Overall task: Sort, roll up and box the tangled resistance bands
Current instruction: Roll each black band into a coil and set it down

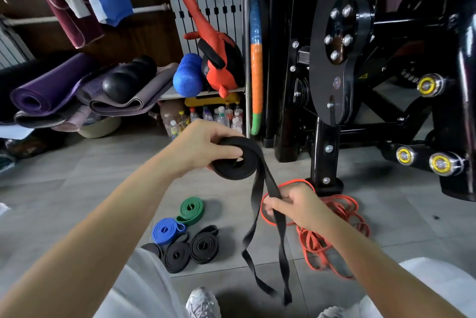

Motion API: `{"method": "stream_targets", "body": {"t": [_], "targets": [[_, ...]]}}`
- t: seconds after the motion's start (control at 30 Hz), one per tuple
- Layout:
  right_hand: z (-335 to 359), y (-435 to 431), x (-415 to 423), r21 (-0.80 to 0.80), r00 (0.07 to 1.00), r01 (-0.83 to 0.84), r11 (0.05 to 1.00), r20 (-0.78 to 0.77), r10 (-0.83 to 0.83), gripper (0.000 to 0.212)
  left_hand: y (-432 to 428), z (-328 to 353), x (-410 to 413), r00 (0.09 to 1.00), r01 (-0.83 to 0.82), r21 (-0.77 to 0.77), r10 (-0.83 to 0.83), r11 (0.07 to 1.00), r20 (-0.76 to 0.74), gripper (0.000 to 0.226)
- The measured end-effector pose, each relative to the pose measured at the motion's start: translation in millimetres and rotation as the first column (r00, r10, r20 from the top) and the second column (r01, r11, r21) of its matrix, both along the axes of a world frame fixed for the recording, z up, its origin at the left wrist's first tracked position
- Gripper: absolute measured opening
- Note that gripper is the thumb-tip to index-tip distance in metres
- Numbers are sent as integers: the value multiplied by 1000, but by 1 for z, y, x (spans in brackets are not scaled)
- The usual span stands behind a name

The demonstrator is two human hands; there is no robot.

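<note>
My left hand [203,146] holds the coiled part of a black band [239,160] at chest height, fingers through the roll. Its loose tail hangs down towards my shoes, and my right hand [296,204] pinches that tail a little below the coil. On the floor lie finished rolls: a green one [192,210], a blue one [167,230] and three black ones [203,244]. A tangled heap of thin orange-red bands [324,240] sits on the tiles under and behind my right hand. No box is in view.
A black exercise machine [360,86] fills the right side, its foot beside the orange bands. Rolled yoga mats [51,88], a blue foam roller [186,75], a red bag and water bottles [206,116] stand at the back. Grey tiled floor [90,176] lies to the left.
</note>
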State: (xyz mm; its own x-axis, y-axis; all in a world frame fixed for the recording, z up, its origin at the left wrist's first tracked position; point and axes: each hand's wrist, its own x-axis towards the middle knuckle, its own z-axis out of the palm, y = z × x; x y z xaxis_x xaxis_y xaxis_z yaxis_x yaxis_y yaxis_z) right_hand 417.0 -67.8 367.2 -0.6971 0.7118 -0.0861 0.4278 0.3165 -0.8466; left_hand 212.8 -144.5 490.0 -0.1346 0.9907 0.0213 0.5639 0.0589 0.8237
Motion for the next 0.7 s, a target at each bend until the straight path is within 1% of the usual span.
{"method": "stream_targets", "body": {"t": [0.03, 0.07, 0.1, 0.13, 0.17, 0.2, 0.27, 0.3, 0.33, 0.4, 0.43, 0.53, 0.63, 0.7], "targets": [[-7, -1, 2, -80, 996, 21, 997, -80, -28, 15, -1, 2, -3, 998, 2, -18, -1, 1000, 55, 30], [-10, -1, 3, -133, 989, 41, 990, -134, -59, 12, -1, 2, -5, 998, 1, -19, 0, 1000, 56, 30], [-13, 2, 2, -158, 985, 45, 986, -160, -70, 9, -1, 1, -6, 999, -11, -9, 11, 1000, 44, 31], [-15, 5, 1, -164, 986, 39, 986, -154, -65, 7, -2, 1, -6, 999, -29, 10, 28, 1000, 44, 32], [-18, 10, 0, -185, 989, 20, 982, -140, -46, 7, -1, 1, -8, 996, -54, 32, 52, 998, 76, 32], [-24, 16, 1, -173, 997, -1, 985, -75, -12, 8, -1, 3, -11, 987, -90, 53, 82, 995, 141, 31], [-41, 26, 8, -110, 989, -28, 994, 139, 43, 13, -1, 7, -22, 954, -174, 95, 144, 980, 262, 27], [-50, 30, 14, -89, 974, -24, 996, 224, 44, 18, -1, 9, -30, 943, -213, 121, 172, 970, 285, 27], [-59, 32, 21, -84, 964, -9, 996, 263, 31, 19, -1, 9, -37, 942, -249, 141, 206, 958, 265, 27], [-75, 34, 32, -63, 954, 22, 998, 299, -2, 13, 1, 4, -48, 945, -305, 150, 280, 940, 169, 27], [-80, 34, 35, -52, 948, 22, 998, 319, -5, 12, 2, 0, -52, 935, -338, 139, 316, 931, 160, 25], [-93, 34, 34, -55, 945, 65, 996, 324, -44, 7, 7, -13, -59, 876, -442, 104, 404, 891, 264, 24], [-98, 35, 33, -69, 937, 164, 984, 322, -134, 12, 11, -18, -62, 824, -497, 97, 434, 862, 364, 21], [-102, 36, 37, -63, 927, 124, 990, 364, -93, 18, 13, -18, -63, 811, -507, 99, 435, 856, 391, 20]]}}
